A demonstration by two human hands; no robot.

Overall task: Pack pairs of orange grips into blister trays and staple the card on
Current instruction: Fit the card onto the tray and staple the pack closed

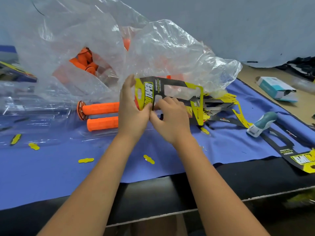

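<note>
Orange grips [100, 108]: two lying on the worktop [51, 167], left of the card.
Left hand [132, 109]: grips the card's [172, 97] left end.
Right hand [172, 120]: pinches its lower edge.
Stapler [261, 124]: right of the card.

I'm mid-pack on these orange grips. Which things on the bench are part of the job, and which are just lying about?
Part of the job:
- printed card, held by left hand and right hand
- two orange grips in a clear tray
- bag of orange grips
- stack of cards
- stapler

Lying about:
- yellow punch-out scraps
- opened white box
</note>
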